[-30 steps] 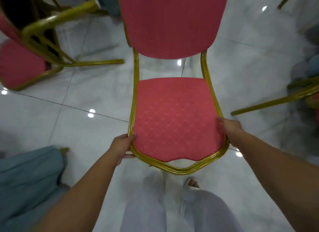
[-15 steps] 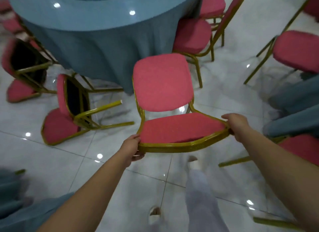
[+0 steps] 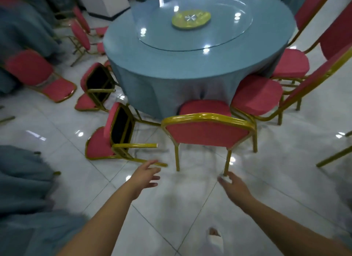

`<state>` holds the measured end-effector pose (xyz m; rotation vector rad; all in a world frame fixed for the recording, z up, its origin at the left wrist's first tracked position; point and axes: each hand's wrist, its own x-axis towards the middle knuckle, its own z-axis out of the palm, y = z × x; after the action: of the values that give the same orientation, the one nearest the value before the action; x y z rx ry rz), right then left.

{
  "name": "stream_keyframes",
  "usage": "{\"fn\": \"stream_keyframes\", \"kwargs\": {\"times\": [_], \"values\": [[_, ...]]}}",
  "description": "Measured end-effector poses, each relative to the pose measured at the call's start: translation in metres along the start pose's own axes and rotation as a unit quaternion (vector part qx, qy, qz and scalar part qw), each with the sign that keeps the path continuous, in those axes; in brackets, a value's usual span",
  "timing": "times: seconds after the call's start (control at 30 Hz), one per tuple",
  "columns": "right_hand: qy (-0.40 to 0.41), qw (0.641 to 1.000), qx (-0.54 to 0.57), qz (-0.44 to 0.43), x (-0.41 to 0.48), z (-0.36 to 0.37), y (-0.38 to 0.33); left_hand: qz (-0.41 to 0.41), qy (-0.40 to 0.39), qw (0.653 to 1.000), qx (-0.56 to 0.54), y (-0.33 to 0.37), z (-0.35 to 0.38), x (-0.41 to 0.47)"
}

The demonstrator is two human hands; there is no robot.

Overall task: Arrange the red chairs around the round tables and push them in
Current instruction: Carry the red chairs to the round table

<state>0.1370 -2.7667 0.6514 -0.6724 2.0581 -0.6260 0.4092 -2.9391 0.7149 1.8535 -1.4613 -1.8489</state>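
Head view: we see the red chair (image 3: pixel 207 135) upright at the round table (image 3: pixel 190 65), seat tucked against the blue cloth, back towards us. Left hand (image 3: pixel 146 176) and right hand (image 3: pixel 233 184) hold nothing, fingers spread (motion-blurred); two tipped chairs (image 3: pixel 116 133) lie to its left.

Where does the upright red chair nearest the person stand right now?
Head view, centre: the upright red chair stands against the blue-clothed round table, a toppled chair at its left, another upright chair at its right.

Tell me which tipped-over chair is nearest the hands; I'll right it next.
The tipped chair just ahead of the left hand; the other fallen chair lies farther back.
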Motion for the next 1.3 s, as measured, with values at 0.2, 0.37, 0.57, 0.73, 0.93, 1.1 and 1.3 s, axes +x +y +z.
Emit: {"fn": "stream_keyframes", "kwargs": {"times": [0.2,0.37,0.57,0.73,0.93,1.1,1.3], "values": [[-0.142,0.978,-0.096,-0.122,0.013,0.071,-0.082,-0.062,0.093,0.991,-0.078,-0.046,-0.073,-0.020],[-0.173,0.962,-0.118,-0.177,0.032,0.127,-0.170,-0.087,0.135,0.974,-0.161,-0.093,-0.138,-0.027],[-0.172,0.967,-0.106,-0.156,0.028,0.213,-0.245,-0.092,0.146,0.954,-0.245,-0.133,-0.224,-0.018],[-0.134,0.970,-0.125,-0.162,0.026,0.267,-0.301,-0.091,0.130,0.940,-0.302,-0.148,-0.301,0.005],[-0.103,0.970,-0.150,-0.163,0.047,0.290,-0.353,-0.134,0.141,0.911,-0.363,-0.159,-0.354,0.052],[-0.106,0.959,-0.218,-0.150,0.099,0.305,-0.399,-0.164,0.116,0.886,-0.417,-0.153,-0.375,0.089],[-0.131,0.947,-0.248,-0.158,0.195,0.332,-0.465,-0.201,0.147,0.863,-0.439,-0.132,-0.402,0.156]]}}
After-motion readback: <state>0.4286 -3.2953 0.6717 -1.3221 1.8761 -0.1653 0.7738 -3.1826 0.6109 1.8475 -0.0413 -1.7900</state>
